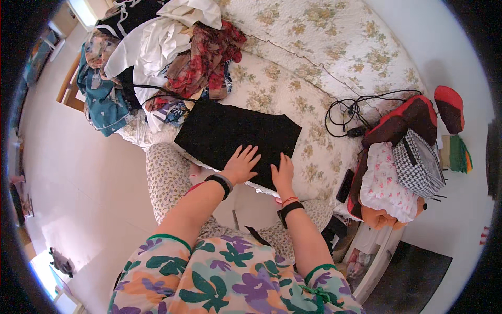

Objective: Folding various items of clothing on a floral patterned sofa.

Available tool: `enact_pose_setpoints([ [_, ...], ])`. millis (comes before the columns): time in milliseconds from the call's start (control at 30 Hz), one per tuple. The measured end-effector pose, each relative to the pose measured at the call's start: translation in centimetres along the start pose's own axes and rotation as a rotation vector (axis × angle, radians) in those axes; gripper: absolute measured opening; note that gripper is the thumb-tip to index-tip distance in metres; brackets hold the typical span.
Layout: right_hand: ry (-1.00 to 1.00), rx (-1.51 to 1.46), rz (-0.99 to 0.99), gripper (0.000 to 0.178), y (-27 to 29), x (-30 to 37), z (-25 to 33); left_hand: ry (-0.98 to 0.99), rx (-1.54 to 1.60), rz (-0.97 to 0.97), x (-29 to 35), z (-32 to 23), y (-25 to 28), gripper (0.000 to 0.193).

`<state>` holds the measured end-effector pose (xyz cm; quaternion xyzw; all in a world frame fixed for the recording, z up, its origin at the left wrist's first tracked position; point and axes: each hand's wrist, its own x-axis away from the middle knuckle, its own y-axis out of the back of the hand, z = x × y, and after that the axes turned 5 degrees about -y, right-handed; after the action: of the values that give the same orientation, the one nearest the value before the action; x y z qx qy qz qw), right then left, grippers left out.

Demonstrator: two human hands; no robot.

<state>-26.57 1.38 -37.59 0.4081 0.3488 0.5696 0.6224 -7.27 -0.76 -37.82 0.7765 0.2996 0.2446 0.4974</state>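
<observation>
A black garment (230, 125) lies spread out on a quilted cover with a floral pattern (277, 89). Thin black straps or cords run from its far left corner toward a heap of clothes. My left hand (240, 165) rests on the lower middle of the garment, fingers spread and flat. To its right, my right hand (283, 175) touches the garment's near right edge with its fingers stretched out. Neither hand grips anything that I can see.
At the far left is a heap of white, red and teal clothes (162, 47). A black cable (345, 112) lies coiled to the right. Beside it are a houndstooth pouch (415, 162), a pink floral cushion (384, 186) and a dark phone-like object (345, 186).
</observation>
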Motion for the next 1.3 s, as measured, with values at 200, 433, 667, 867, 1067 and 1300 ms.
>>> enact_pose_setpoints([
  [200, -0.617, -0.941, -0.185, 0.044, -1.0, -1.1, -5.1, -0.072, -0.077, 0.107, -1.7, -0.2, 0.6, 0.067],
  [433, -0.599, -0.426, -0.235, 0.034, -1.6, 0.5, -7.5, -0.115, -0.035, 0.094, -2.8, -0.5, 0.5, 0.068],
  [667, -0.446, -0.9, 0.109, 0.049, 2.3, 0.1, 1.7, 0.191, 0.393, 0.131, -2.3, -0.3, 2.6, 0.06],
  [867, -0.244, -0.844, 0.249, 0.038, -3.4, -2.5, 3.7, 0.116, 0.435, -0.375, -1.8, -1.0, 4.2, 0.056],
  [1067, 0.059, -0.509, 0.536, 0.042, -3.3, -1.2, 4.3, 0.046, 0.37, -0.234, -1.0, 0.1, 2.5, 0.056],
  [1300, 0.21, -0.012, -0.063, 0.036, -1.2, -6.3, 5.1, 0.111, 0.072, -0.098, 0.7, 1.3, 0.5, 0.072],
])
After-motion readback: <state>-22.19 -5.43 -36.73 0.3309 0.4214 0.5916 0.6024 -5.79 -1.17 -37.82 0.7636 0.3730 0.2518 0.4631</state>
